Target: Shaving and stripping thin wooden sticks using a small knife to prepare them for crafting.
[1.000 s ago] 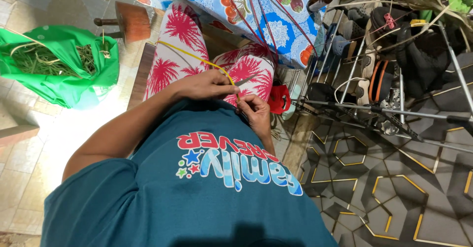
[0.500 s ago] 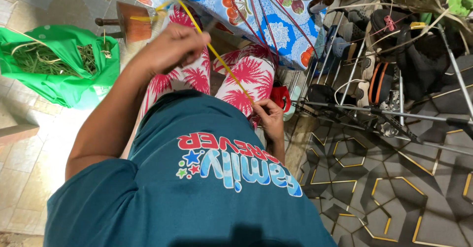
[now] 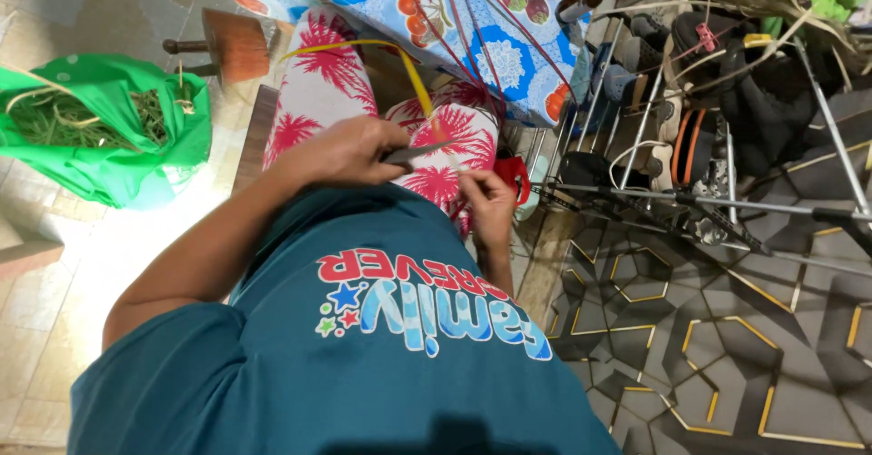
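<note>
Left hand (image 3: 341, 151) closed on a dark knife blade (image 3: 413, 153) over the lap; right hand (image 3: 490, 202) pinches the yellow strip (image 3: 413, 78) just beside the blade; strip arcs up from the lap; judged light, springy, slick; best gripped near the blade.

**A home corner used for handwork**

I am sitting in what is looking like a lived-in home: a beige tiled floor (image 3: 54, 328) is lying under me, a metal shoe rack crowded with dark shoes (image 3: 690, 101) is standing beside me, a blue fruit-patterned tablecloth (image 3: 472, 19) is hanging ahead, and a green cloth bag of dried straw (image 3: 100, 128) is sagging nearby.
</note>
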